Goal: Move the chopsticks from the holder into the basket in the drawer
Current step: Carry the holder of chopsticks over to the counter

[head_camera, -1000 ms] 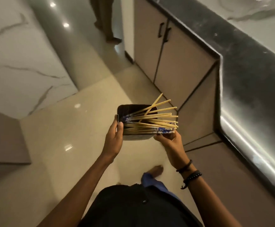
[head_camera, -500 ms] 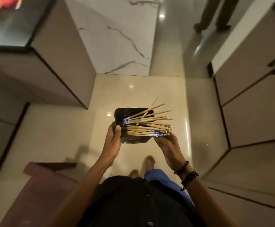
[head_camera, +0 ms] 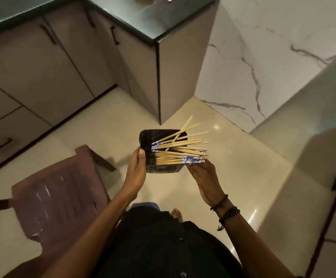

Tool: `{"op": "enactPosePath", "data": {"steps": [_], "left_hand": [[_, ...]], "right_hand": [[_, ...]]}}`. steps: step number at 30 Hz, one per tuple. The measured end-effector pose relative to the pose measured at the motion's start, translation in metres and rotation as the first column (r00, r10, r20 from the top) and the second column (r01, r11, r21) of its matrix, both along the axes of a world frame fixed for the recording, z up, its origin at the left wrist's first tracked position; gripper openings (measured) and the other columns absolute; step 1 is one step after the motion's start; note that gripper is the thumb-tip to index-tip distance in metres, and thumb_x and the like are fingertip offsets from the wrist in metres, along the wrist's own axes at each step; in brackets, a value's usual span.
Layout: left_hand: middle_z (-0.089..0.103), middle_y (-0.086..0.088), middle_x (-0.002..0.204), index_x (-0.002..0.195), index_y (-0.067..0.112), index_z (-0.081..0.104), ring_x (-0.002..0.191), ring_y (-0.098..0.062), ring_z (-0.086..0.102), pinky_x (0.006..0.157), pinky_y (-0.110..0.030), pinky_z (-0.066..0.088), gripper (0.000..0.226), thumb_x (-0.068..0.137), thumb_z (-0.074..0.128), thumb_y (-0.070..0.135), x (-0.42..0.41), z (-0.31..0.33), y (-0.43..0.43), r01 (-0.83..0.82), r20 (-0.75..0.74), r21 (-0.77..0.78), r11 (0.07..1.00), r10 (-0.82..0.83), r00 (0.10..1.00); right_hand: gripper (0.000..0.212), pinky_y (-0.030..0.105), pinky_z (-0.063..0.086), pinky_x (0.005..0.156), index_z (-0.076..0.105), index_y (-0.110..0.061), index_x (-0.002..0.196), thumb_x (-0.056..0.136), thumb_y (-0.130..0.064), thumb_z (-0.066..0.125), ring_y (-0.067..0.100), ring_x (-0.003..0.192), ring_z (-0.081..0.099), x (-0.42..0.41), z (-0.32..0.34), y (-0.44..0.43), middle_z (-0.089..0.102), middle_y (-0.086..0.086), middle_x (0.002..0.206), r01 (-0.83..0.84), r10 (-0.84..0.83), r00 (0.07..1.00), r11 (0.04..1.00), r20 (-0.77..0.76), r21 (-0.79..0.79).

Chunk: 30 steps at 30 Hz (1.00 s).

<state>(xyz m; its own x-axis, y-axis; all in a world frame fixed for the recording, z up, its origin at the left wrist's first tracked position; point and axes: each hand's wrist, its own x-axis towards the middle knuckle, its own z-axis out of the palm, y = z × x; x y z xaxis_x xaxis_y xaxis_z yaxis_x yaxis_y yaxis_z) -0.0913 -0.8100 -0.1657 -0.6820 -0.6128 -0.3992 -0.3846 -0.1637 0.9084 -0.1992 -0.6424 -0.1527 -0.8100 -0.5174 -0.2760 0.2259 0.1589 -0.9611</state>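
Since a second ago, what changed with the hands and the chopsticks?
The person turned to the left, so the room swung past: a chair and cabinets now fill the left side. Nothing was taken or let go. The left hand still grips the black holder, and the right hand still props the chopsticks from below, fanned as before.

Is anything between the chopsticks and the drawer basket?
No basket is in view. The drawers at left are shut, and a brown chair stands before them. The chopsticks lie in a black container.
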Motion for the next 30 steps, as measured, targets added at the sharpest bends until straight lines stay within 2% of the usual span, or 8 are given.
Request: {"op": "enactPosePath", "data": {"steps": [3, 6, 10, 13, 15, 21, 25, 30], "left_hand": [[0.058, 0.022, 0.112, 0.122, 0.040, 0.049, 0.105, 0.004, 0.056, 0.083, -0.017, 0.042, 0.033, 0.100, 0.026, 0.049, 0.007, -0.002, -0.013, -0.123, -0.016, 0.048, 0.991, 0.124, 0.992], [0.063, 0.027, 0.103, 0.107, 0.049, 0.053, 0.097, 0.013, 0.059, 0.078, -0.015, 0.045, 0.026, 0.100, 0.028, 0.050, 0.013, -0.001, -0.028, -0.211, -0.008, 0.052, 0.976, 0.212, 0.977], [0.060, 0.019, 0.108, 0.110, 0.042, 0.053, 0.100, 0.007, 0.059, 0.083, -0.020, 0.046, 0.027, 0.101, 0.028, 0.046, 0.012, -0.005, -0.062, -0.330, -0.029, 0.067, 0.942, 0.333, 0.943], [0.055, 0.002, 0.124, 0.127, 0.027, 0.049, 0.115, -0.012, 0.054, 0.096, -0.035, 0.048, 0.037, 0.102, 0.027, 0.043, 0.011, -0.014, -0.101, -0.431, -0.032, 0.067, 0.900, 0.434, 0.900], [0.053, -0.005, 0.127, 0.129, 0.018, 0.047, 0.119, -0.019, 0.053, 0.097, -0.036, 0.048, 0.042, 0.102, 0.027, 0.043, 0.010, -0.020, -0.125, -0.463, -0.029, 0.058, 0.885, 0.465, 0.885], [0.053, -0.011, 0.129, 0.133, 0.012, 0.047, 0.122, -0.022, 0.051, 0.104, -0.044, 0.043, 0.047, 0.103, 0.025, 0.041, 0.008, -0.019, -0.203, -0.598, -0.045, 0.088, 0.797, 0.603, 0.796], [0.057, -0.009, 0.123, 0.126, 0.013, 0.052, 0.118, -0.021, 0.053, 0.099, -0.037, 0.045, 0.042, 0.104, 0.026, 0.038, 0.004, -0.012, -0.251, -0.677, -0.070, 0.089, 0.730, 0.683, 0.727], [0.059, -0.012, 0.118, 0.121, 0.012, 0.051, 0.113, -0.029, 0.058, 0.096, -0.053, 0.048, 0.038, 0.104, 0.027, 0.035, 0.000, -0.006, -0.302, -0.747, -0.095, 0.066, 0.661, 0.750, 0.655]], "right_hand": [[0.033, 0.049, 0.044, 0.106, 0.050, 0.005, 0.130, 0.097, 0.001, 0.048, 0.034, 0.117, 0.058, -0.013, 0.003, -0.028, 0.059, 0.022, 0.127, -0.123, 0.124, 0.991, 0.992, -0.045, 0.035], [0.032, 0.044, 0.045, 0.107, 0.051, 0.002, 0.130, 0.099, 0.001, 0.046, 0.030, 0.118, 0.057, -0.024, 0.008, -0.058, 0.059, 0.019, 0.128, -0.232, 0.234, 0.971, 0.972, -0.050, 0.041], [0.032, 0.044, 0.046, 0.106, 0.052, 0.003, 0.130, 0.098, -0.001, 0.048, 0.031, 0.117, 0.058, -0.039, 0.008, -0.107, 0.061, 0.019, 0.126, -0.340, 0.343, 0.938, 0.939, -0.054, 0.062], [0.031, 0.043, 0.048, 0.104, 0.054, 0.002, 0.128, 0.097, -0.003, 0.050, 0.029, 0.114, 0.061, -0.051, 0.005, -0.156, 0.063, 0.016, 0.123, -0.401, 0.405, 0.913, 0.913, -0.050, 0.074], [0.031, 0.043, 0.048, 0.104, 0.055, 0.000, 0.128, 0.097, -0.004, 0.050, 0.028, 0.114, 0.061, -0.057, 0.002, -0.188, 0.064, 0.014, 0.122, -0.433, 0.436, 0.899, 0.898, -0.025, 0.081], [0.031, 0.043, 0.046, 0.105, 0.055, 0.000, 0.127, 0.097, 0.002, 0.048, 0.028, 0.117, 0.058, -0.075, 0.000, -0.292, 0.063, 0.016, 0.122, -0.577, 0.578, 0.815, 0.808, 0.022, 0.117], [0.033, 0.042, 0.045, 0.106, 0.056, 0.000, 0.125, 0.096, 0.009, 0.044, 0.030, 0.120, 0.056, -0.084, 0.006, -0.355, 0.061, 0.018, 0.126, -0.646, 0.646, 0.763, 0.760, 0.025, 0.075], [0.039, 0.038, 0.045, 0.105, 0.052, -0.001, 0.127, 0.093, 0.014, 0.040, 0.027, 0.123, 0.054, -0.092, 0.009, -0.422, 0.058, 0.018, 0.130, -0.720, 0.718, 0.694, 0.694, 0.062, 0.017]]}}
